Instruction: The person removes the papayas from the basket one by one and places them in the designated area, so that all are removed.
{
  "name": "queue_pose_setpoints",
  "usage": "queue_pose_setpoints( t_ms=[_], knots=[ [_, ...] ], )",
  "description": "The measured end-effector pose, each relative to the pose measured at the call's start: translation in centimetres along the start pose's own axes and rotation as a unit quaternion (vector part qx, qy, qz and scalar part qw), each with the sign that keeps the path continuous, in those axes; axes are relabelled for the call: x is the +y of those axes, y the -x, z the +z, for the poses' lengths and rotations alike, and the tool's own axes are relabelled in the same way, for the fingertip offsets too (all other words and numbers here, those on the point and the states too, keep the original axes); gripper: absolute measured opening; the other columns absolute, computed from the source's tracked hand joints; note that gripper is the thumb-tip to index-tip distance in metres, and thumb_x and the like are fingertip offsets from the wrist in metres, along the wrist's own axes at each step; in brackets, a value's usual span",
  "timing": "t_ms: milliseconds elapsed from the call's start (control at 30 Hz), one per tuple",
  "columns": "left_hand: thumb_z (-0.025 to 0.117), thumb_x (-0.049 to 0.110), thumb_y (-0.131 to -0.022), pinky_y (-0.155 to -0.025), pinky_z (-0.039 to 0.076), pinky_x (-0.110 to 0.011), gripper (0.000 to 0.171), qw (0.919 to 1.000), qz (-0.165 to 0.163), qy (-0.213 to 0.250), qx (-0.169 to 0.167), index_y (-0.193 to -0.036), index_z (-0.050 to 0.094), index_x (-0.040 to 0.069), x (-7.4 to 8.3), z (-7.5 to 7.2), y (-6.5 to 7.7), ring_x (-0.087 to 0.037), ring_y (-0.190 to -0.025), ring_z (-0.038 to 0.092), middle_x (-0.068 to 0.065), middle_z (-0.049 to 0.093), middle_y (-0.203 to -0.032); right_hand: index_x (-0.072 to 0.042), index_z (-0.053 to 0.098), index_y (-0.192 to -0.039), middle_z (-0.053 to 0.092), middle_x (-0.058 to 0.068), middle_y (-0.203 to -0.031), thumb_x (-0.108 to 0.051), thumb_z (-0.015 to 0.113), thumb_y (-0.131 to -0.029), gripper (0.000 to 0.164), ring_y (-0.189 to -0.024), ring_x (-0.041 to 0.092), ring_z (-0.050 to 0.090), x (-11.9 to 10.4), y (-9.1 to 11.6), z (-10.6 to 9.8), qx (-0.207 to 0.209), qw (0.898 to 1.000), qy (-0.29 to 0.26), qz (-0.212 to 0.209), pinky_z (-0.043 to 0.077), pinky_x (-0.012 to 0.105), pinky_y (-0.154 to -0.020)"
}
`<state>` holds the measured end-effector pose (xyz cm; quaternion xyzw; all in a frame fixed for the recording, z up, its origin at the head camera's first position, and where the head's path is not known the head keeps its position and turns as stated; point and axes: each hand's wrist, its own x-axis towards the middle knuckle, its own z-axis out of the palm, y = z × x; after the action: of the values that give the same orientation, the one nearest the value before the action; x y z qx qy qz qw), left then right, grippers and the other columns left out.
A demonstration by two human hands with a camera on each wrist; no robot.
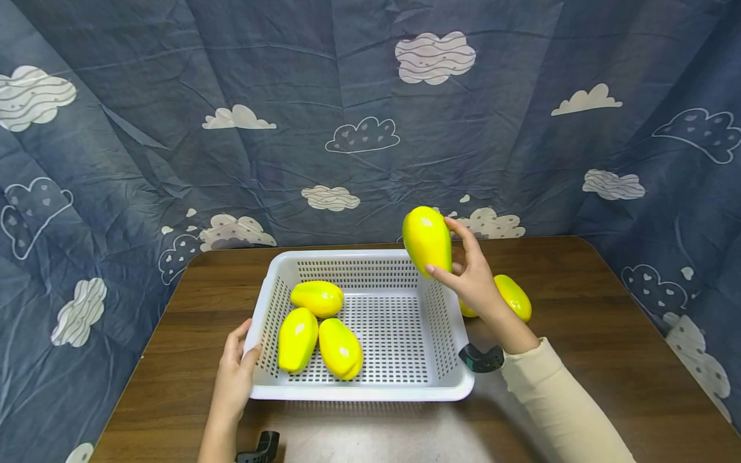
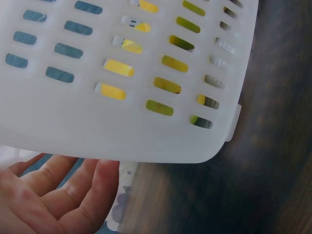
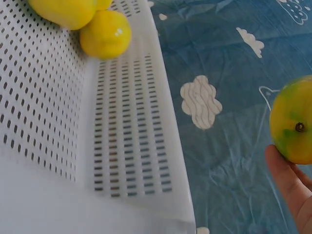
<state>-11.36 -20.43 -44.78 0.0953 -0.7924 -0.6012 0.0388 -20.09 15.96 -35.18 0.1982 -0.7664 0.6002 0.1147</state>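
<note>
A white plastic basket (image 1: 359,392) with slotted walls stands on the table, three yellow papayas (image 1: 298,341) lying in its left half. My left hand (image 1: 234,366) holds the basket's left rim, thumb over the edge. In the left wrist view its fingers (image 2: 92,190) reach up to the rim, their tips partly hidden behind it. Raised above the basket's back right corner is another papaya (image 1: 427,241), gripped in my right hand (image 1: 471,270) between thumb and fingers. The right wrist view shows the stem end of this papaya (image 3: 297,124), cut off by the frame edge.
Right of the basket, partly hidden by my right forearm, two more papayas (image 1: 512,298) lie on the brown wooden table (image 1: 579,334). A blue curtain (image 1: 370,128) with white clouds hangs behind the table and along both sides.
</note>
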Motion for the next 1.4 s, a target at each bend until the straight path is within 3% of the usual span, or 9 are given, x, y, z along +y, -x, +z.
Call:
queue_pose_setpoints(
  t_ms=[200, 367, 533, 667, 933, 1167, 1400],
  knots=[
    [0.040, 0.009, -0.093, -0.074, 0.048, -0.032, 0.046, 1.0000, -0.006, -0.005, 0.002, -0.137, 0.027, 0.014, 0.1, 0.0, 0.0, -0.033, -0.100, 0.054, -0.020, 0.050, -0.120, -0.002, 0.022, -0.139, 0.023, 0.013, -0.139, 0.007, 0.063, -0.077, 0.074, -0.094, 0.017, 0.050, 0.1, 0.4, -1.1, 0.024, 1.000, 0.020, 0.002, 0.049, 0.021, -0.069],
    [0.040, 0.009, -0.093, -0.076, 0.048, -0.035, 0.047, 0.9999, -0.011, -0.007, 0.003, -0.138, 0.027, 0.015, 0.2, 0.1, 0.0, -0.032, -0.101, 0.054, -0.020, 0.050, -0.121, -0.003, 0.021, -0.139, 0.023, 0.013, -0.138, 0.004, 0.062, -0.078, 0.074, -0.094, 0.017, 0.048, 0.7, 1.0, -2.2, 0.042, 0.998, 0.044, 0.015, 0.048, 0.020, -0.069],
    [0.040, 0.009, -0.093, -0.075, 0.048, -0.037, 0.047, 0.9999, -0.012, 0.001, 0.003, -0.138, 0.027, 0.014, 0.1, 0.1, 0.0, -0.033, -0.100, 0.054, -0.020, 0.050, -0.120, -0.011, 0.022, -0.141, 0.022, 0.010, -0.141, -0.003, 0.065, -0.079, 0.076, -0.109, 0.029, 0.040, 2.8, 1.5, -3.6, 0.064, 0.993, 0.086, 0.039, 0.039, 0.042, -0.090],
    [0.040, 0.008, -0.093, -0.074, 0.048, -0.035, 0.047, 1.0000, -0.008, 0.001, 0.004, -0.138, 0.028, 0.014, -0.1, 0.1, -0.1, -0.033, -0.099, 0.055, -0.020, 0.050, -0.119, -0.017, 0.022, -0.142, 0.021, 0.006, -0.142, -0.005, 0.066, -0.079, 0.078, -0.118, 0.032, 0.033, 4.9, 2.0, -5.1, 0.083, 0.990, 0.095, 0.057, 0.031, 0.055, -0.093],
    [0.041, 0.010, -0.093, -0.076, 0.048, -0.034, 0.047, 0.9999, -0.014, -0.006, 0.003, -0.138, 0.027, 0.015, 0.0, 0.0, -0.1, -0.031, -0.101, 0.054, -0.019, 0.049, -0.121, -0.022, 0.021, -0.142, 0.019, 0.005, -0.143, -0.009, 0.065, -0.080, 0.078, -0.121, 0.028, 0.027, 7.1, 3.6, -7.4, 0.125, 0.979, 0.134, 0.087, 0.034, 0.054, -0.090],
    [0.041, 0.009, -0.093, -0.077, 0.047, -0.033, 0.047, 0.9999, -0.011, -0.004, 0.003, -0.138, 0.027, 0.014, 0.1, 0.0, 0.0, -0.031, -0.101, 0.054, -0.019, 0.049, -0.121, -0.023, 0.021, -0.143, 0.021, 0.005, -0.142, -0.010, 0.065, -0.080, 0.078, -0.119, 0.021, 0.028, 8.8, 5.1, -9.6, 0.158, 0.966, 0.171, 0.110, 0.038, 0.022, -0.079],
    [0.041, 0.009, -0.093, -0.078, 0.047, -0.035, 0.047, 0.9999, -0.016, 0.001, 0.000, -0.138, 0.027, 0.015, 0.2, 0.0, 0.0, -0.031, -0.102, 0.053, -0.019, 0.048, -0.122, -0.025, 0.020, -0.143, 0.021, 0.008, -0.141, -0.015, 0.063, -0.082, 0.075, -0.122, 0.021, 0.023, 9.7, 6.4, -11.3, 0.189, 0.952, 0.189, 0.147, 0.032, 0.034, -0.086]
  ],
)
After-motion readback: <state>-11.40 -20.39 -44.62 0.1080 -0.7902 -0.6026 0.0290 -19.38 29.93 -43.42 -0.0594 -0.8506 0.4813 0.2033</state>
